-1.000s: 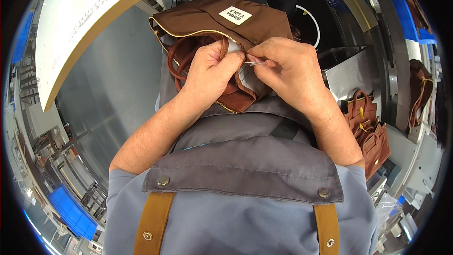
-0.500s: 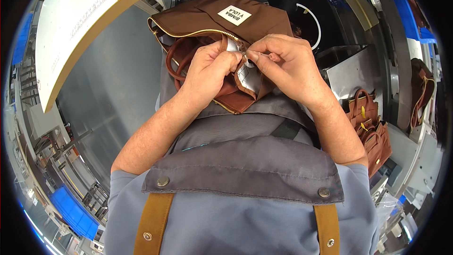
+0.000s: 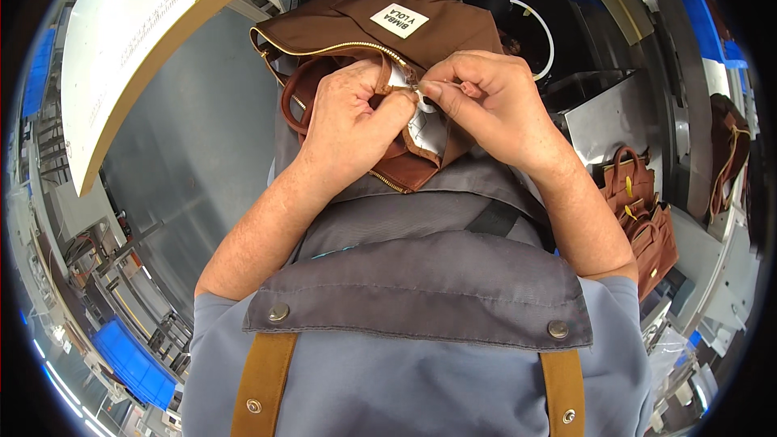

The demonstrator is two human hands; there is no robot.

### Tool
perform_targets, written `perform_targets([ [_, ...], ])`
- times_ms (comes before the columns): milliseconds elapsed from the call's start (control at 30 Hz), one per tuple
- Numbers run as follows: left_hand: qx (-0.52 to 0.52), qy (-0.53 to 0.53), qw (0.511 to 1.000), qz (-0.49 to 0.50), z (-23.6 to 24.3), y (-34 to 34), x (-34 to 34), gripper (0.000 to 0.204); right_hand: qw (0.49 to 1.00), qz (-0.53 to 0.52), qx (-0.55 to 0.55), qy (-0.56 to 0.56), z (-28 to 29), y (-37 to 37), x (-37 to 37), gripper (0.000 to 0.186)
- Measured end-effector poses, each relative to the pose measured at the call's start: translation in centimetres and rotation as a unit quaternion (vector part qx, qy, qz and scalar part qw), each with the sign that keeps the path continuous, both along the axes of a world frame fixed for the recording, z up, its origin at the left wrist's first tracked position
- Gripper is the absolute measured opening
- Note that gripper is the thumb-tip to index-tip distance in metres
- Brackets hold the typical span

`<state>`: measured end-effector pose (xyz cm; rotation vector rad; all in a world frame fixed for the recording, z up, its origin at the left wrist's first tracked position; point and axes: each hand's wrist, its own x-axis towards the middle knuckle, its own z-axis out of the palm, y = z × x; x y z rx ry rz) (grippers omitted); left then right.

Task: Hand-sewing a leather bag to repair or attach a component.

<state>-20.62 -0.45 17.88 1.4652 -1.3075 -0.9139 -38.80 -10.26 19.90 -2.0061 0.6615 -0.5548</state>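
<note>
A brown fabric bag [image 3: 340, 20] with a white label [image 3: 399, 21] lies on my lap, its gold zipper [image 3: 320, 49] parted. Pale lining [image 3: 427, 131] shows in the opening, and a reddish-brown handle [image 3: 293, 105] curves out beside my left hand. My left hand [image 3: 348, 125] is closed on the bag's edge near one end of the zipper, thumb against the lining. Close beside it, my right hand [image 3: 494, 105] pinches thumb and forefinger together at the same spot. Whatever small piece lies in that pinch is too hidden to name.
A white curved board [image 3: 121, 40] with a tan edge is at upper left. Brown handbags [image 3: 647, 235] stand at right, below a metal box [image 3: 603, 117]. Another brown bag [image 3: 728, 154] hangs at far right. A blue bin [image 3: 133, 360] is at lower left.
Both hands stay at the same place on the bag. My left hand has turned slightly, its knuckles rising and covering more of the handle. My right hand has shifted only a little.
</note>
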Motion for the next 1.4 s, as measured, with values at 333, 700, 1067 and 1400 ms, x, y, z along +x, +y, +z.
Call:
perform_targets([
  [333, 0.056, 0.111, 0.992, -0.003, -0.3, 0.4, -0.2, 0.014, 0.998, 0.008, 0.064, 0.017, 0.3, -0.4, 0.0, 0.015],
  [700, 0.045, 0.101, 0.994, -0.005, -0.1, 0.4, -0.5, 0.013, 0.997, 0.026, 0.058, 0.033, 0.4, -0.8, -0.2, 0.016],
  [1067, 0.072, 0.161, 0.984, -0.011, -0.1, 0.5, -0.5, 0.012, 0.996, 0.044, 0.080, 0.006, -0.1, -1.2, -0.6, 0.015],
  [1400, 0.057, 0.171, 0.984, 0.002, -0.6, 0.4, -0.5, 0.016, 0.997, 0.054, 0.054, 0.020, 0.1, -1.4, -0.6, 0.013],
])
